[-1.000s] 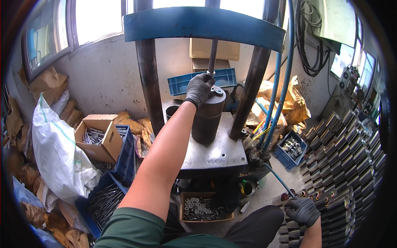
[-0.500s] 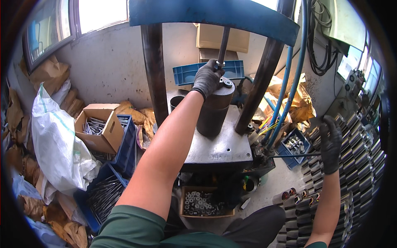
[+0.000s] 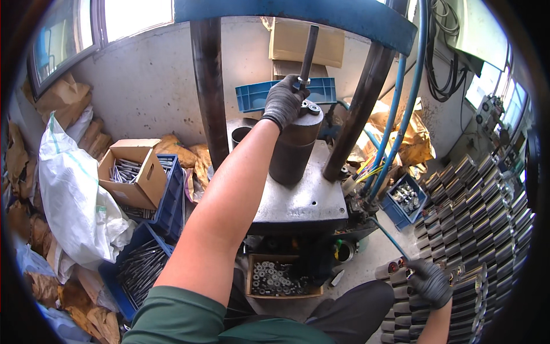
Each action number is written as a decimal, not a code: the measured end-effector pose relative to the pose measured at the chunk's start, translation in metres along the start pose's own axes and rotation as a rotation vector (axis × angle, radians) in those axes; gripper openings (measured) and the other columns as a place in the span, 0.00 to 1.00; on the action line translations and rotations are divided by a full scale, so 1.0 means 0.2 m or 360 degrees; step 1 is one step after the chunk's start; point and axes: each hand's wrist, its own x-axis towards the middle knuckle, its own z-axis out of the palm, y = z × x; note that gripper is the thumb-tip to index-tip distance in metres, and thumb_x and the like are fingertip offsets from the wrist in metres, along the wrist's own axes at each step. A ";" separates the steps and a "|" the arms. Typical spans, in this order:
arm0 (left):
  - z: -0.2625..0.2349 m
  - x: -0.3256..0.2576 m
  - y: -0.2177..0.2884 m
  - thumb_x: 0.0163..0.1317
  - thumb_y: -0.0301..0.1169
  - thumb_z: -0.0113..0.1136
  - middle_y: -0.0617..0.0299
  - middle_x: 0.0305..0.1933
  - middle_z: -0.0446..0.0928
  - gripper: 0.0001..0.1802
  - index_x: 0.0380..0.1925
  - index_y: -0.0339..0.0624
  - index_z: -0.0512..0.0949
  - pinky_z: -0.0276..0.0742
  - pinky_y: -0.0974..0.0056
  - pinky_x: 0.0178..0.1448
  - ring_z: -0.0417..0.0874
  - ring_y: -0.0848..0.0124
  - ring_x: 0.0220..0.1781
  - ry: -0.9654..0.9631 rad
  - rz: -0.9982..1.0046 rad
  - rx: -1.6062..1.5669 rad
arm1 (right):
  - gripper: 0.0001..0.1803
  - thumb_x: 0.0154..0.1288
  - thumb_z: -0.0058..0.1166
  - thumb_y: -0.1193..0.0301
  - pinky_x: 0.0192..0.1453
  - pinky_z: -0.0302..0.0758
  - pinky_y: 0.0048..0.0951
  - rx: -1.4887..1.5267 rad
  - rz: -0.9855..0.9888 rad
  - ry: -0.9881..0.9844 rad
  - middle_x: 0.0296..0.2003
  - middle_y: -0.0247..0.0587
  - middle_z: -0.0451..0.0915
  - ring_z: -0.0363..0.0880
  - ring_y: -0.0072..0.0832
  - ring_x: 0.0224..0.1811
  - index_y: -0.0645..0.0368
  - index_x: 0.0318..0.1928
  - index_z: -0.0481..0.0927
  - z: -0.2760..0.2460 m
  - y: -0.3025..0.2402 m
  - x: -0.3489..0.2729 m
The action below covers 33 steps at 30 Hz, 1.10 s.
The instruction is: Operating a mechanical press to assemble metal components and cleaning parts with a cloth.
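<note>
My left hand point(image 3: 285, 102), in a dark grey glove, closes around the lower part of an upright dark metal shaft point(image 3: 310, 54). A shiny ring point(image 3: 303, 81) sits on the shaft by my fingers. Beneath is a thick dark cylinder point(image 3: 295, 150) on the press's metal table point(image 3: 298, 209), with a small bearing point(image 3: 313, 109) on its top. The shaft's lower end is hidden by my hand. At the lower right my gloved right hand point(image 3: 431, 282) is closed at the end of a thin lever point(image 3: 391, 238) slanting down from the press's side.
A blue press beam point(image 3: 298, 20) spans two dark posts point(image 3: 207, 92). Left are a cardboard box of metal pins point(image 3: 129, 172), a blue crate of rods point(image 3: 143, 272) and a white sack point(image 3: 77, 189). Stacked metal tubes point(image 3: 475, 212) fill the right. A box of rings point(image 3: 281, 278) sits below.
My right hand has moved down and inward, from raised beside the lever to closed at its end. The lever has swung downward. My left hand stays at the shaft.
</note>
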 end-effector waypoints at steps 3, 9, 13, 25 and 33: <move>-0.01 0.01 -0.02 0.64 0.38 0.73 0.50 0.47 0.89 0.24 0.60 0.49 0.81 0.83 0.54 0.56 0.90 0.55 0.49 -0.0009 -0.0036 -0.0028 | 0.12 0.62 0.60 0.63 0.46 0.84 0.45 -0.0687 -0.0059 -0.0337 0.35 0.50 0.87 0.88 0.49 0.39 0.55 0.43 0.86 0.12 0.03 -0.10; 0.00 0.01 -0.04 0.64 0.37 0.73 0.49 0.48 0.89 0.24 0.59 0.47 0.81 0.83 0.54 0.56 0.90 0.56 0.49 0.0006 -0.0033 -0.0019 | 0.11 0.63 0.60 0.60 0.44 0.83 0.47 -0.0678 -0.0162 -0.0266 0.33 0.48 0.87 0.87 0.50 0.36 0.55 0.36 0.86 0.09 0.04 -0.04; 0.00 0.00 -0.04 0.65 0.36 0.73 0.51 0.45 0.88 0.24 0.59 0.44 0.81 0.84 0.58 0.54 0.90 0.61 0.46 0.0013 -0.0005 0.0017 | 0.11 0.62 0.60 0.63 0.46 0.84 0.44 -0.0549 0.0002 -0.0150 0.34 0.48 0.87 0.88 0.48 0.39 0.54 0.40 0.87 0.01 -0.14 0.03; 0.02 0.08 -0.14 0.71 0.48 0.64 0.54 0.41 0.87 0.25 0.58 0.41 0.82 0.82 0.60 0.51 0.87 0.67 0.41 -0.0054 -0.0049 -0.0424 | 0.12 0.63 0.57 0.60 0.43 0.82 0.49 -0.0858 -0.0204 -0.0293 0.28 0.47 0.85 0.86 0.49 0.36 0.52 0.36 0.87 0.07 -0.03 -0.03; 0.02 0.05 -0.09 0.73 0.44 0.61 0.58 0.33 0.83 0.19 0.50 0.39 0.83 0.80 0.62 0.46 0.83 0.69 0.35 -0.0130 -0.0092 -0.0491 | 0.12 0.65 0.59 0.64 0.46 0.83 0.46 -0.0697 -0.0159 -0.0177 0.33 0.49 0.86 0.87 0.49 0.38 0.55 0.43 0.88 0.00 -0.14 0.04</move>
